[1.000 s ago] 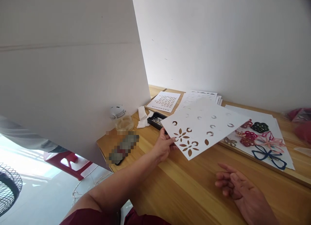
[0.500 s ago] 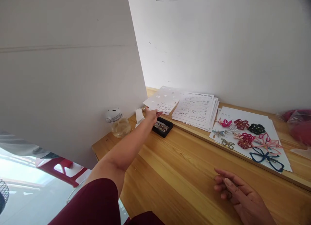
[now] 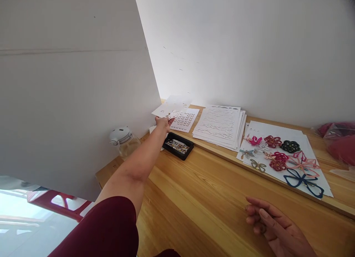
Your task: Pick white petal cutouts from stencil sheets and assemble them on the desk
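My left hand [image 3: 163,123] reaches to the back left and is closed on the near edge of a white cut-out stencil sheet [image 3: 162,110], which is lifted and tilted. Beneath and beside it lies another white sheet with rows of crescent-shaped holes [image 3: 185,121]. Just in front of that hand stands a black tray [image 3: 185,156] of small beads with a pale stick-like piece in it. My right hand [image 3: 277,223] hovers over the wooden table at the lower right, its fingers loosely curled, thumb apart, and nothing in it.
A stack of white sheets with wavy slits [image 3: 219,127] lies on the back ledge. Right of it, colourful flower and butterfly ornaments [image 3: 279,156] rest on white paper [image 3: 313,164]. A clear jar with a white lid [image 3: 121,135] stands left; a bagged red bundle [image 3: 342,144] lies far right.
My left hand has drawn the stencil sheet left, uncovering the crescent-hole sheet and more of the bead tray. My right hand has barely moved. The view has shifted slightly.
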Demonstrator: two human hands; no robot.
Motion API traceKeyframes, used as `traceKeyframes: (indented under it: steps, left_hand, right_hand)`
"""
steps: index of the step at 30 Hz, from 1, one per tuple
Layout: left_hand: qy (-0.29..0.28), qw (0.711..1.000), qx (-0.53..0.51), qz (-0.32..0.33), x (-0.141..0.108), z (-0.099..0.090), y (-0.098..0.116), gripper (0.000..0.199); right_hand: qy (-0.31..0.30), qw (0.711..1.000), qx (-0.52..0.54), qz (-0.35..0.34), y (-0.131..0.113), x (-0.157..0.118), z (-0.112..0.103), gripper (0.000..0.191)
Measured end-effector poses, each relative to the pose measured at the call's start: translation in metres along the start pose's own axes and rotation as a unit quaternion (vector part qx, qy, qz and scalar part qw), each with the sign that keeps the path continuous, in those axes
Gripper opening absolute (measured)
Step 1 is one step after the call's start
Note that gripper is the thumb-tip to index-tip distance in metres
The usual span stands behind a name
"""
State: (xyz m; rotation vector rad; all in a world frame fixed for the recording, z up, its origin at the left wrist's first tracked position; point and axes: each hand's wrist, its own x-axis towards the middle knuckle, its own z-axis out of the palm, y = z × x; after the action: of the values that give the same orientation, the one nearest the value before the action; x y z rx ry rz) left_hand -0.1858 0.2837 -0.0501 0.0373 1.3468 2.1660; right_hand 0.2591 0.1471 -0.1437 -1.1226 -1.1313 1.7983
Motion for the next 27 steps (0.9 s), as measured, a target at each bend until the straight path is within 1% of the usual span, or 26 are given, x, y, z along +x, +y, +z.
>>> traceKeyframes:
  steps: [7,14,19,27]
  left_hand:
    - [0.013,1.0,0.013,0.0,0.007,-0.004,-0.004,0.06]
    - [0.022,0.999,0.025,0.007,0.018,-0.005,-0.018,0.061]
    - [0.017,0.999,0.04,0.003,0.024,-0.004,-0.03,0.058]
    - [0.013,0.998,0.062,0.007,0.031,0.003,-0.044,0.054]
  right_hand:
    - [0.011,1.0,-0.011,0.006,0.001,-0.001,-0.001,0.044]
    - [0.002,1.0,0.004,-0.002,0.001,0.0,-0.002,0.039]
    - [0.006,1.0,0.004,-0.01,0.0,-0.001,0.001,0.038]
    - [-0.004,1.0,0.016,-0.006,0.006,0.001,-0.004,0.035]
